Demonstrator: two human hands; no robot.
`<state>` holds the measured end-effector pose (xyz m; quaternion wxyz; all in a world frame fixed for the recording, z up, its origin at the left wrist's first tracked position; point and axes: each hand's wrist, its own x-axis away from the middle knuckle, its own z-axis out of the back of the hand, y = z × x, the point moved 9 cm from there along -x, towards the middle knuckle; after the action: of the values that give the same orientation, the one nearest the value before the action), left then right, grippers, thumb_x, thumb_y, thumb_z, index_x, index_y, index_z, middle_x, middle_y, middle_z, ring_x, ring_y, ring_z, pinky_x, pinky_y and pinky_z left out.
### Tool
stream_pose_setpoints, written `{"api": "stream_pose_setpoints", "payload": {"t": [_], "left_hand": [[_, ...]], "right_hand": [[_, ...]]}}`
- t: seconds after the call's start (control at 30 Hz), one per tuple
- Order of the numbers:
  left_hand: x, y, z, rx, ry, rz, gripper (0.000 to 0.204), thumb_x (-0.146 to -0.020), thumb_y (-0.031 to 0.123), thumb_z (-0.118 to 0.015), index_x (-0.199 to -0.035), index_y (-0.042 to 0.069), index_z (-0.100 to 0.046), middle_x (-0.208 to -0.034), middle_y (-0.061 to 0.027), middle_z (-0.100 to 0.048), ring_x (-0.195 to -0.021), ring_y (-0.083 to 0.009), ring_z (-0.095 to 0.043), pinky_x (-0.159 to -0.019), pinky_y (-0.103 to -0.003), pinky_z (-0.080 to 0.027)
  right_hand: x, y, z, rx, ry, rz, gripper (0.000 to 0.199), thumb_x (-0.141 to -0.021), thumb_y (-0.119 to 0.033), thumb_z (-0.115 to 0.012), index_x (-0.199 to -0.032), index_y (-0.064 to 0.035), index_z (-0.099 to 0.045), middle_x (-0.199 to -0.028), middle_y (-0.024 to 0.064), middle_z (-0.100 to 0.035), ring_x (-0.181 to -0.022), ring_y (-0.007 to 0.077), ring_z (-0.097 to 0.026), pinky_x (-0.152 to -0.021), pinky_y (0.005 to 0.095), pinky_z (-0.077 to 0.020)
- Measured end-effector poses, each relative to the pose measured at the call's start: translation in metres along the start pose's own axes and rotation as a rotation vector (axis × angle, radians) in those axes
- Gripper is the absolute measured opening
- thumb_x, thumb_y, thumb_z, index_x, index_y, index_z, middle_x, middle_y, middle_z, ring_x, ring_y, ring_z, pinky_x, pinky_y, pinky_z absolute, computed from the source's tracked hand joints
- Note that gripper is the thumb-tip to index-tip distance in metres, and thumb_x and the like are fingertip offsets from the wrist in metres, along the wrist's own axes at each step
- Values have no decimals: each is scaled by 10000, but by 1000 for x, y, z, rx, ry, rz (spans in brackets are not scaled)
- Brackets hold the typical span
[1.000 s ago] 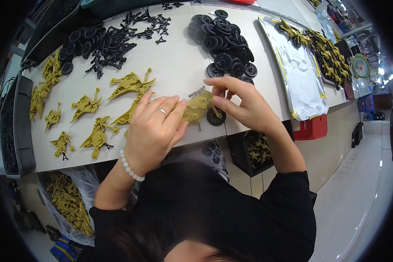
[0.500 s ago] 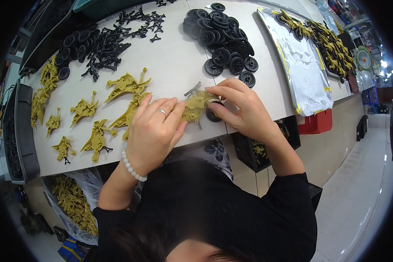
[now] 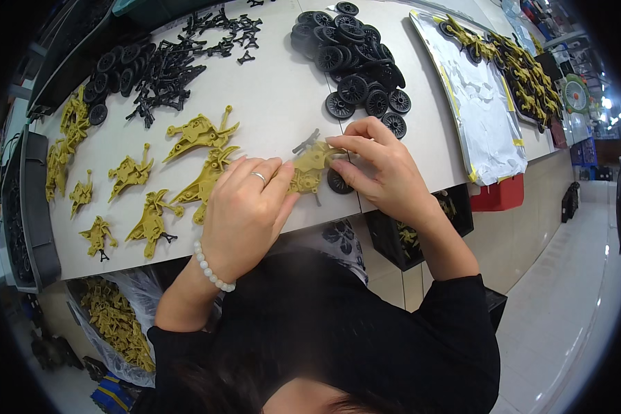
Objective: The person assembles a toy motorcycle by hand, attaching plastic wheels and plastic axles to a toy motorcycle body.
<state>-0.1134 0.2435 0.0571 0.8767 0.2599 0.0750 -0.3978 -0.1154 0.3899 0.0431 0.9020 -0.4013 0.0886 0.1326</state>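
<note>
Over the pale desk, the yellow frame is between left hand and right hand, long axis toward two o'clock. Left covers its near end, grip I cannot tell; right, nearer the black wheel at about eight o'clock, seems to pinch the far end.
</note>
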Motion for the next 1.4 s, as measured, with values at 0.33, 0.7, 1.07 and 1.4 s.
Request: {"api": "stream_pose_setpoints", "payload": {"t": [0.33, 0.7, 1.07, 1.4], "left_hand": [[0, 5, -1, -11, -7, 25, 353, -731, 67, -739, -1055, -41, -650, -1031, -147, -655, -921, -308, -606, -783, -375, -505], [9, 2, 6, 252, 156, 97, 487, -694, 36, -782, -1148, -22, -614, -1014, -152, -647, -930, -297, -620, -804, -355, -509], [26, -23, -23, 867, 171, 404, 362, -779, 126, -783, -1068, -35, -637, -897, -149, -703, -810, -193, -696, -711, -273, -523], [26, -15, -17, 836, 183, 317, 313, -782, 88, -776, -1047, -25, -653, -886, -135, -715, -791, -176, -702, -712, -254, -532]], "right_hand": [[-1, 5, -9, 138, -12, -124, 317, -824, -271, -706, -919, 24, -636, -886, 122, -589, -860, 277, -572, -767, 348, -465], [26, 25, -21, -593, 56, -424, 305, -813, -80, -744, -1037, 16, -561, -996, 90, -611, -890, 111, -589, -778, 242, -496], [35, 16, -11, -1101, 245, -177, 341, -789, 89, -692, -1086, 1, -550, -1064, 113, -616, -1010, 152, -598, -891, 294, -502], [31, 7, -4, -513, -35, -183, 345, -867, -219, -679, -1054, 69, -651, -921, 122, -676, -852, 170, -637, -760, 266, -498]]}}
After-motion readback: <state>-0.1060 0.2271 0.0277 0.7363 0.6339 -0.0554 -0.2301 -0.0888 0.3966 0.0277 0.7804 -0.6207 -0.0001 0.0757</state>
